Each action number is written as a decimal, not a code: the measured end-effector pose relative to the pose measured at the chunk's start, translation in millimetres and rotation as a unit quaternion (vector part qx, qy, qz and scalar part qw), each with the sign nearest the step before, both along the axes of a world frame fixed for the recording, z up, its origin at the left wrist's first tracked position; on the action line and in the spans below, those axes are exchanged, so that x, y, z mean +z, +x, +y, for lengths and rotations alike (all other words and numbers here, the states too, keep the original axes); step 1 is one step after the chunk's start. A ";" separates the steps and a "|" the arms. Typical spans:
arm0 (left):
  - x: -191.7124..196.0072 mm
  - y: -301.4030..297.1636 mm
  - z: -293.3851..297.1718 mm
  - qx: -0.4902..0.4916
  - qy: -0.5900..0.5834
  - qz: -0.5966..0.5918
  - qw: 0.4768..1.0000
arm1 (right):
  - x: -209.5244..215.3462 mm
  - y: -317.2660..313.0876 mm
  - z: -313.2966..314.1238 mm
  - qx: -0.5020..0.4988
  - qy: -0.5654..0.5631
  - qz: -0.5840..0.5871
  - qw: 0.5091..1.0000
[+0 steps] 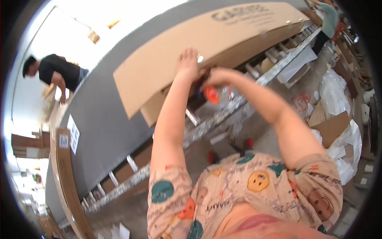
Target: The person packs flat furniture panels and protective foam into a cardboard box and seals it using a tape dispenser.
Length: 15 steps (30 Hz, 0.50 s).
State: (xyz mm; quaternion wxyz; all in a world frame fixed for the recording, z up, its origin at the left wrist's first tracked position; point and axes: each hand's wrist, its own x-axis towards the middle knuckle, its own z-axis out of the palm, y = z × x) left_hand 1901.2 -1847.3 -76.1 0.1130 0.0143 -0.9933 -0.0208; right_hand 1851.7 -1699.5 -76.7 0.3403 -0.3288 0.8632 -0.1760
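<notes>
A long brown cardboard box (175,44) lies on the grey conveyor belt, with an end flap sticking out at its near left end. My left hand (188,63) rests on top of the box near its front edge, palm down with fingers stretched out. Beside it, my right hand (215,76) is closed at the box's front side. Just under that hand shows an orange-red round part (211,95) of what looks like a tape dispenser; its handle is hidden by my fingers. Shiny clear patches, likely tape, show along the box's front edge.
A metal conveyor rail (199,129) with rollers runs in front of me. At the left, a narrow upright carton (65,179) stands against the belt. One person (59,71) works beyond it; another (328,22) is at the far right. Plastic wrap (334,91) and cardboard scraps litter the right-hand floor.
</notes>
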 end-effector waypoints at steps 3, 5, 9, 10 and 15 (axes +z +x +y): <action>11.8 6.7 21.4 0.095 -0.022 -0.051 0.994 | -3.0 16.0 47.7 0.016 -0.038 -0.087 0.995; -3.3 11.3 26.6 0.162 -0.021 -0.039 0.986 | -18.4 5.7 84.9 0.022 -0.133 -0.133 0.982; -29.1 47.4 58.2 0.204 -0.152 0.105 0.961 | -6.7 -32.5 139.7 -0.018 -0.258 -0.267 0.928; -26.6 46.3 74.5 0.194 -0.090 0.172 0.962 | -5.1 -51.4 156.3 -0.020 -0.309 -0.279 0.909; -44.8 52.6 167.4 0.321 0.537 0.300 0.720 | 26.5 -88.9 198.9 -0.015 -0.405 -0.385 0.829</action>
